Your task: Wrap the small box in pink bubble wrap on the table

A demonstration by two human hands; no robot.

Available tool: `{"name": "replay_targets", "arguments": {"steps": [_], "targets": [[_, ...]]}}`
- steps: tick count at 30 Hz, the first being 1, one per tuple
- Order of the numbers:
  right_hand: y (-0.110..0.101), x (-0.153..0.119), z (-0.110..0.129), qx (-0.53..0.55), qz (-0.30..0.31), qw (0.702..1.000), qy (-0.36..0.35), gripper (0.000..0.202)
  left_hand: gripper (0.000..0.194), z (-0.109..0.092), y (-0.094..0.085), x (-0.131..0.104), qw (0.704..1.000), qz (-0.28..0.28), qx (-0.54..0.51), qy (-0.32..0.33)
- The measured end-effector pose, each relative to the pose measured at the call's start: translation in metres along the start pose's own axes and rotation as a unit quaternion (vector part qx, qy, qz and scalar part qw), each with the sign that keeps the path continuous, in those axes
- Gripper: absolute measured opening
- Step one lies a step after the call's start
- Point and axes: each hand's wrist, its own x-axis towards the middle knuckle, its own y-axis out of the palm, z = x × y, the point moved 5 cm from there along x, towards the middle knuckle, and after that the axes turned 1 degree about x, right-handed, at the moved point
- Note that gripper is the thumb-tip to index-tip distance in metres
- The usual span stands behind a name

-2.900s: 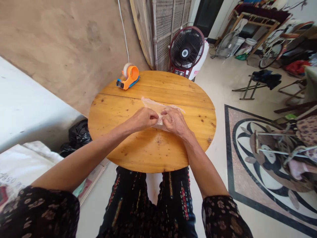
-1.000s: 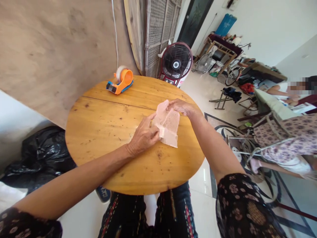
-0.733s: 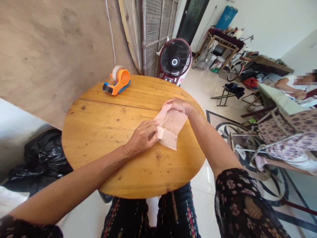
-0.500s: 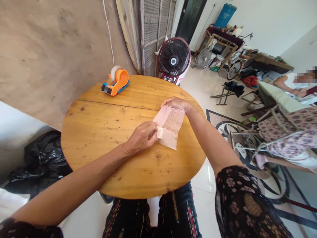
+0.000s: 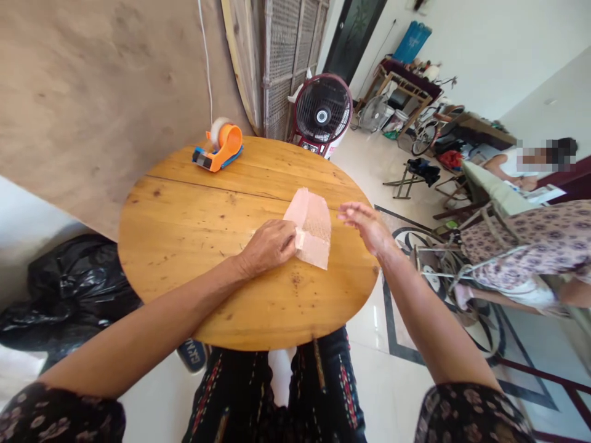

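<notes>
A pinkish, partly see-through bubble-wrap piece, folded over at its near end, is held just over the round wooden table. My left hand is closed on its left edge, thumb and fingers pinching beside a small pale strip. To the right of the wrap, my right hand is apart from it, fingers stretched out and holding nothing. An orange and blue tape dispenser with a roll of clear tape sits at the table's far left edge.
A dark red fan stands behind the table. Black plastic bags lie on the left, by a wooden board. Two other people are on the right, one seated at a cloth-covered table. A folding stool stands beyond.
My right hand has let go of the wrap's far edge and moved right, its fingers opening. My left hand keeps its hold, almost unmoved. The view has shifted slightly.
</notes>
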Motion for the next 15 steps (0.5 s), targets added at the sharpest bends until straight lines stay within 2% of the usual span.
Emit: {"name": "replay_targets", "arguments": {"steps": [3, 5, 10, 15], "targets": [[0.007, -0.045, -0.018, -0.050, 0.041, 0.997, 0.030, 0.040, 0.009, 0.001, 0.000, 0.000, 1.000, 0.007, -0.004, -0.005], [0.019, -0.060, -0.026, -0.093, 0.052, 0.994, 0.023, 0.043, 0.009, 0.001, 0.000, 0.000, 1.000, 0.004, -0.008, -0.004], [0.047, -0.062, -0.028, -0.169, 0.080, 0.982, -0.015, 0.044, 0.009, 0.002, 0.000, 0.000, 1.000, 0.001, -0.011, 0.001], [0.051, -0.057, -0.023, -0.241, 0.040, 0.969, -0.026, 0.024, 0.008, 0.000, -0.002, 0.001, 1.000, -0.003, -0.011, 0.010]]}}
